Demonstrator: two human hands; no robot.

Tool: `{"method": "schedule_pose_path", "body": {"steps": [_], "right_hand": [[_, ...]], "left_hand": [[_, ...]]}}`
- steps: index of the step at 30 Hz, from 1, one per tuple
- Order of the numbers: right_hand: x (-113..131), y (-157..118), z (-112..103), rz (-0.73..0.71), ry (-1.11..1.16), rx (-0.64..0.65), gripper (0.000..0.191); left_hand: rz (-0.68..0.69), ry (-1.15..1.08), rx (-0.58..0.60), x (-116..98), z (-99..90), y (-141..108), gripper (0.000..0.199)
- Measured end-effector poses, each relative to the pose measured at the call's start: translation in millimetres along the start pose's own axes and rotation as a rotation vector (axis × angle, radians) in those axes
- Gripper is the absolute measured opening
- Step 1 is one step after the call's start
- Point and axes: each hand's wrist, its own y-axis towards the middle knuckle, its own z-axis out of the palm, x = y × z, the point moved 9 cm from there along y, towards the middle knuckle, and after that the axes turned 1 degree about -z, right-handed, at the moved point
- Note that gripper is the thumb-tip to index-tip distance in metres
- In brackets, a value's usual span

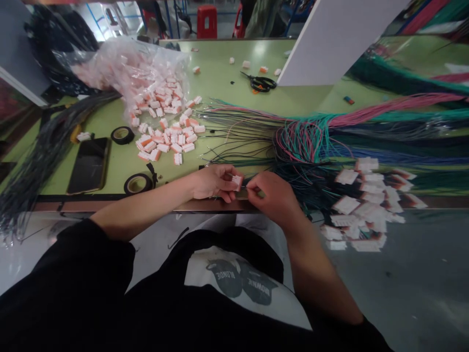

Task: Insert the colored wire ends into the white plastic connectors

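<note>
Between the fingers of my left hand (pixel 216 182) is a small white and orange connector housing (pixel 237 182), held at the table's front edge. My right hand (pixel 273 195) is closed in a pinch just to the right of it, thumb and forefinger together. What sits in that pinch is too small to make out; a thin wire may be there. Beyond my hands lies a spread of dark wires (pixel 242 142) with bare ends pointing left. A loose pile of connector housings (pixel 168 139) rests on the table to the left.
A plastic bag (pixel 135 63) of housings stands at the back left. Near my left arm lie a phone (pixel 88 164) and tape rolls (pixel 137 184). Scissors (pixel 260 84) lie at the back. Wired connectors (pixel 366 205) overhang the front edge at right. A white panel (pixel 326 44) rises behind.
</note>
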Motion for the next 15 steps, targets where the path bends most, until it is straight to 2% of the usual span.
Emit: {"method": "schedule_pose_path", "body": {"steps": [7,11,15], "right_hand": [[9,2,6,-0.117,-0.052,-0.009,0.02],[6,4,15,-0.07,-0.029,0.056,0.02],[-1,3,14,0.005,0.079,0.046,0.018]], "left_hand": [[-0.017,-0.004,-0.034,1,-2.2,0,0.014],[-0.016,0.018,-0.04,2,-3.8,1,0.015],[-0.024,0.016,-0.042,1,-3.9,1,0.017]]}}
